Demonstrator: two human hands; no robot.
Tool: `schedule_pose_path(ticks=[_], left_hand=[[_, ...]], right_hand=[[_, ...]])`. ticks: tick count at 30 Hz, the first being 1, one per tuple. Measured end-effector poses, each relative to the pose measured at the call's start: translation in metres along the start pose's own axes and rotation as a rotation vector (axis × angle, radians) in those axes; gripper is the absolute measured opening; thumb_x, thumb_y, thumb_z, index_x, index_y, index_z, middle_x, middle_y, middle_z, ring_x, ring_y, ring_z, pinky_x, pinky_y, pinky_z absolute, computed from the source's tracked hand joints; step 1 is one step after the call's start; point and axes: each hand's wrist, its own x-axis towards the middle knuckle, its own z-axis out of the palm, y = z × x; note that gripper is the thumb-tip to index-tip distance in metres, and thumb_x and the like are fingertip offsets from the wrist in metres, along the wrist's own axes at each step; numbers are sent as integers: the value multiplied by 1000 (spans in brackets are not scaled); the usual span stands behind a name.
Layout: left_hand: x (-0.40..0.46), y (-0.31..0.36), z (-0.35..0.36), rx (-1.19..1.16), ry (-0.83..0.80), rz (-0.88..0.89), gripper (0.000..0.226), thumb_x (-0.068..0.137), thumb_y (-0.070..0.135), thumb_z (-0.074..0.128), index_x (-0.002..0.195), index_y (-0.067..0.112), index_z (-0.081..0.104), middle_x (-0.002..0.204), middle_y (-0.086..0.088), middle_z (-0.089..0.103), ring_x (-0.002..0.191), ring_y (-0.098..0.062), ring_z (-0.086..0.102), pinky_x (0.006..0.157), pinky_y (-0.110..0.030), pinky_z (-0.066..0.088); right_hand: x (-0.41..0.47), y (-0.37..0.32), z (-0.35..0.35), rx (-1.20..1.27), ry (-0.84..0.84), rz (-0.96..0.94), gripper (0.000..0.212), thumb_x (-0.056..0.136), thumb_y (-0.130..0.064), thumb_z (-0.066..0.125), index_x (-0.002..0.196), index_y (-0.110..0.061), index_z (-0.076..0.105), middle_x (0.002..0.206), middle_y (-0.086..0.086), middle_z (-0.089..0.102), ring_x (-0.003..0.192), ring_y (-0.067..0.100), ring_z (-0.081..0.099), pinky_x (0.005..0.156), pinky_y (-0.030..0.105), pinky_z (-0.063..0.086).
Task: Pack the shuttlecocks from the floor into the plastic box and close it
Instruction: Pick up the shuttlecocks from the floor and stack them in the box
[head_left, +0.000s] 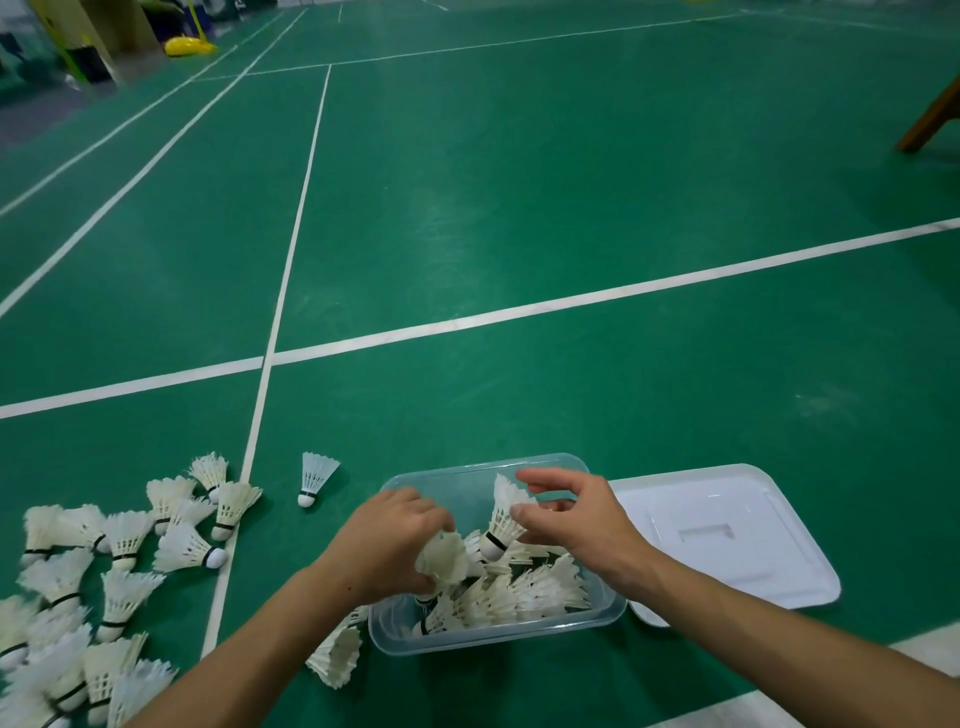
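Left hand (387, 540) covering near-left part of plastic box (498, 631); shuttlecock pile (78, 597) cut by left edge, blurred near corner.
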Motion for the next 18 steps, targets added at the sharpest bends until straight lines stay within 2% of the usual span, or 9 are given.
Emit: schedule_pose_path(ticks=[3,6,9,12,15,18], left_hand=[[-1,2,6,93,-32,-2,72,69,69,81,129,34,60,121,13,68,111,-16,57,101,-32,43],[1,2,11,163,-65,-5,76,67,73,81,128,35,57,119,11,70,109,-19,60,101,-36,46],[4,4,17,240,-103,-5,81,67,71,84,131,34,50,116,7,74,105,-23,63,100,-41,44],[6,7,21,249,-137,-8,85,68,69,85,133,32,45,116,3,76,104,-24,65,100,-42,43],[8,3,18,229,-164,-1,84,69,67,85,135,32,47,116,5,76,102,-23,67,100,-41,43],[5,-2,14,182,-189,22,78,74,68,79,137,33,49,111,6,75,97,-22,66,104,-38,41]], right_hand=[[0,2,2,20,-14,5,48,85,-11,88,129,-15,72,113,17,73,91,26,79,85,39,66],[1,3,3,15,-26,-10,57,85,-10,88,137,-16,66,123,8,70,96,25,78,88,41,65],[0,2,4,28,-36,-7,64,84,-12,89,142,-15,62,127,7,71,100,24,78,89,42,65],[1,0,4,49,-47,10,63,84,-9,89,141,-10,63,128,5,70,103,23,77,86,43,66],[1,1,4,3,-61,22,56,84,-8,88,136,-13,67,126,5,70,104,24,76,87,44,66],[1,6,5,-94,-46,29,57,83,-9,87,136,-18,67,125,-1,69,102,20,73,86,37,66]])
